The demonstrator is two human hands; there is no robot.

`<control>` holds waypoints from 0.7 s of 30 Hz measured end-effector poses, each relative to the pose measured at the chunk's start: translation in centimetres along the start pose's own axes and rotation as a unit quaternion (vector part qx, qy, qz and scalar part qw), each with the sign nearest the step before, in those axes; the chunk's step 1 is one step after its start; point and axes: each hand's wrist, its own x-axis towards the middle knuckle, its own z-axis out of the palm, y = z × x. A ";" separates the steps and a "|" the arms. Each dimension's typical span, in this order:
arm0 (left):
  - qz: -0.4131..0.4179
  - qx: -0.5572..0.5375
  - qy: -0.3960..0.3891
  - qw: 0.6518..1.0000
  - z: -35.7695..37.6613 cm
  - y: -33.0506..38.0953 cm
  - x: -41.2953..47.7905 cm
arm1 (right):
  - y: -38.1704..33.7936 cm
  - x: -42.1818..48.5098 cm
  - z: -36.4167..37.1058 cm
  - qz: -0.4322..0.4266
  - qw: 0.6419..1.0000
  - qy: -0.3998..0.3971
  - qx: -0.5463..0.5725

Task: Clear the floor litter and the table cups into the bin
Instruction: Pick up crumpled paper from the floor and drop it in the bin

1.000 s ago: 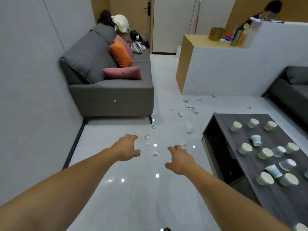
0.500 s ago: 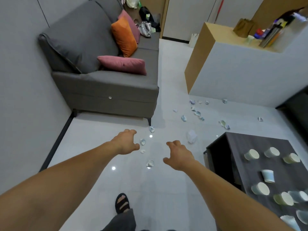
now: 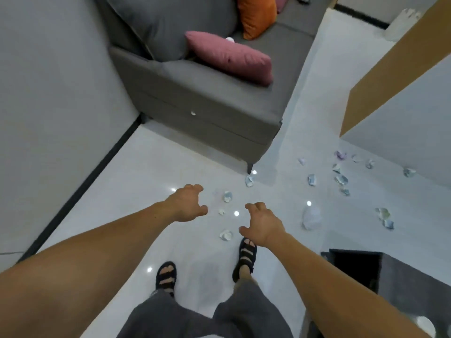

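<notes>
- The left hand and the right hand are reaching out over the white floor, fingers loosely curled and holding nothing.
- Crumpled paper scraps are lying on the floor between and beyond the hands, one scrap just beside the right sandal.
- A pale cup is sitting on the dark surface at lower right.

No text, label or number can be read anywhere.

Both arms outstretched, left hand, right hand, fingers loosely curled, empty
</notes>
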 end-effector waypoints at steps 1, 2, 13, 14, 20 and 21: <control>-0.025 -0.016 -0.009 1.000 0.9 0.0 0.8 | 0.9 1.6 0.3 -0.018 0.999 -0.026 -0.010; -0.048 -0.030 -0.021 0.998 1.9 0.0 1.8 | 1.8 3.2 0.7 -0.035 0.998 -0.051 -0.022; -0.143 -0.113 -0.071 0.981 18.4 -5.5 22.2 | 8.4 26.2 15.2 -0.099 0.980 -0.153 -0.079; -0.144 -0.105 -0.073 0.981 20.3 -6.7 24.7 | 8.8 28.5 17.5 -0.104 0.979 -0.154 -0.084; -0.173 -0.117 -0.068 0.976 32.7 -13.4 36.7 | 12.3 38.9 31.6 -0.099 0.972 -0.171 -0.125; -0.175 -0.123 -0.072 0.974 35.0 -14.3 38.1 | 13.0 40.2 33.9 -0.100 0.971 -0.169 -0.133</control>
